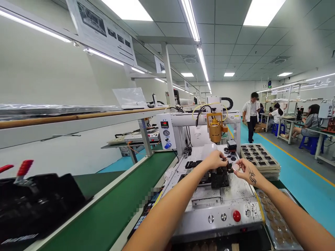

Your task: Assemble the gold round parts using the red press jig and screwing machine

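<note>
Both my arms reach out over the white bed of a bench machine (pixel 222 195). My left hand (pixel 215 159) is closed in a pinch on a small dark part above a black fixture (pixel 219 178). My right hand (pixel 244 168) is also closed, its fingertips holding a small round pale disc right beside that part. The two hands nearly touch over the fixture. A gold dispensing head (pixel 216 129) hangs just behind them.
A green conveyor belt (pixel 115 205) runs along my left. Stacked black part trays (pixel 259 158) stand right of the machine, and a tray of round brown pieces (pixel 277 223) lies under my right forearm. A red button (pixel 236 215) is on the front panel. People work at benches far right.
</note>
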The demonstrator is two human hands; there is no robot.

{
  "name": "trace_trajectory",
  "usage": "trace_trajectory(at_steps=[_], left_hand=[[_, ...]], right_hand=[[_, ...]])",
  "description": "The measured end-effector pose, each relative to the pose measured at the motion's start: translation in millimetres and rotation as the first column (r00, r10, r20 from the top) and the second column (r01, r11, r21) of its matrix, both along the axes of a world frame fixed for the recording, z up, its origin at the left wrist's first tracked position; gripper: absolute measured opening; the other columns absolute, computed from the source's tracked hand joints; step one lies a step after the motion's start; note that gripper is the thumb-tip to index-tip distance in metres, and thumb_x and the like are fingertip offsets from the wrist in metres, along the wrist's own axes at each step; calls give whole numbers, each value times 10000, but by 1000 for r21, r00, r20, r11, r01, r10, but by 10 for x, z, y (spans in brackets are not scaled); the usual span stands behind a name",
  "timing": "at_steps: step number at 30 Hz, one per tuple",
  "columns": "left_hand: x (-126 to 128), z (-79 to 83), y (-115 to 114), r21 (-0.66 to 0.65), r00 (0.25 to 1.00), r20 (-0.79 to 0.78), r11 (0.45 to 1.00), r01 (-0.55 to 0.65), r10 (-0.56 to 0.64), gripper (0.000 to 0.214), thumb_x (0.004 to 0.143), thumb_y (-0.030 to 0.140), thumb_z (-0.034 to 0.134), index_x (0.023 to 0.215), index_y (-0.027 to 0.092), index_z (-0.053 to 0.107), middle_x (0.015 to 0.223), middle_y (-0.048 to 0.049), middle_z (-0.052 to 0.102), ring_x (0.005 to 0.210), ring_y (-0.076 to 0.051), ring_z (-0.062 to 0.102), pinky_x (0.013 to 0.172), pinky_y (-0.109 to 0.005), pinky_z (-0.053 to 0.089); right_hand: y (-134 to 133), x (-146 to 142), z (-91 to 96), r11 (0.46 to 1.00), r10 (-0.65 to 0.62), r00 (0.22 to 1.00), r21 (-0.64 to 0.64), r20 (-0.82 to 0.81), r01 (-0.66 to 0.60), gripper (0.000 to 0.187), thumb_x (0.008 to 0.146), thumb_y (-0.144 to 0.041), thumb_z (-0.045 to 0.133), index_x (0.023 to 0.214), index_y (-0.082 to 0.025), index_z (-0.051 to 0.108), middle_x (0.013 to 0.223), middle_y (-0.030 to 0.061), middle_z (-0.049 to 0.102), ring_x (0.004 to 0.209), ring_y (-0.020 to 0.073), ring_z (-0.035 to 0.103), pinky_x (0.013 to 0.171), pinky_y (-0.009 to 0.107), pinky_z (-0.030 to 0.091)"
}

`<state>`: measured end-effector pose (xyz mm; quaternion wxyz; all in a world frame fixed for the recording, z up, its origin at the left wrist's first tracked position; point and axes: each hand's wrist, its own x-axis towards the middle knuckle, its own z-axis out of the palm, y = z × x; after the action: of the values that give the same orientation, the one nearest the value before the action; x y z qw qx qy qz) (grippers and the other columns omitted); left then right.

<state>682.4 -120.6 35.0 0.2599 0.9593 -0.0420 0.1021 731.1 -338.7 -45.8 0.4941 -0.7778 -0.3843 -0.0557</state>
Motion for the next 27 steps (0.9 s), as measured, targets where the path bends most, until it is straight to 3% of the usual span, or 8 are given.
trace_trajectory(at_steps=[3, 7, 10, 13, 17, 20, 24, 27], left_hand=[[-279, 180, 79, -94, 994, 96, 994, 53, -44, 225, 832, 318, 765, 992, 162, 742, 982, -55, 777, 886, -219, 709, 796, -322, 567], [-798, 395, 153, -170, 980, 169, 976, 134, -105, 241, 823, 321, 738, 1028, 196, 731, 1008, -51, 781, 963, -228, 712, 860, -327, 552], [-1209, 475, 172, -186, 978, 171, 971, 148, -116, 215, 842, 320, 720, 1031, 217, 724, 974, -31, 764, 920, -211, 690, 850, -335, 535], [-1565, 496, 174, -184, 982, 160, 974, 132, -103, 182, 842, 298, 706, 1010, 228, 714, 958, -19, 757, 879, -201, 663, 821, -334, 524], [-1972, 448, 201, -188, 989, 138, 979, 75, -50, 207, 839, 280, 687, 1040, 237, 712, 949, -12, 753, 866, -202, 651, 826, -344, 528], [-2195, 367, 214, -185, 990, 140, 983, 21, 6, 254, 820, 288, 691, 1068, 244, 719, 961, -10, 749, 893, -212, 650, 845, -352, 534], [-2324, 225, 147, -245, 987, 156, 969, 13, 26, 322, 806, 313, 689, 1122, 258, 719, 961, -5, 753, 887, -215, 661, 850, -347, 562], [-2412, 40, 95, -286, 984, 175, 958, 7, 45, 322, 806, 314, 693, 1125, 270, 715, 985, -8, 761, 895, -221, 676, 871, -354, 581]], right_hand=[[239, 258, 65, 991, 70, 998, -116, 3, -69, 259, 798, -255, 801, 991, -175, 649, 836, -16, 622, 718, 150, 554, 656, 269, 446], [413, 474, 164, 937, 187, 982, -295, -24, -185, 226, 910, -330, 801, 995, -163, 676, 823, -29, 636, 676, 132, 588, 649, 275, 501], [447, 547, 224, 889, 262, 965, -382, -25, -251, 271, 946, -406, 784, 1034, -161, 707, 857, -14, 675, 711, 145, 631, 684, 299, 542], [466, 559, 220, 875, 284, 959, -411, 5, -257, 288, 924, -414, 795, 1055, -162, 746, 907, 21, 718, 770, 172, 662, 725, 322, 548], [496, 524, 109, 910, 221, 969, -379, 109, -165, 255, 935, -404, 742, 1033, -182, 818, 1033, 106, 737, 950, 248, 673, 852, 370, 526], [520, 512, 58, 928, 178, 968, -358, 179, -104, 262, 934, -427, 729, 1001, -198, 838, 1034, 114, 723, 1017, 287, 654, 910, 391, 500], [547, 455, 136, 942, 150, 961, -329, 235, -66, 163, 894, -378, 787, 888, -221, 828, 882, 73, 696, 953, 275, 643, 896, 374, 490], [427, 196, 177, 969, 71, 959, -247, 275, -1, 152, 941, -356, 739, 948, -226, 816, 933, 83, 682, 970, 274, 632, 929, 391, 482]])
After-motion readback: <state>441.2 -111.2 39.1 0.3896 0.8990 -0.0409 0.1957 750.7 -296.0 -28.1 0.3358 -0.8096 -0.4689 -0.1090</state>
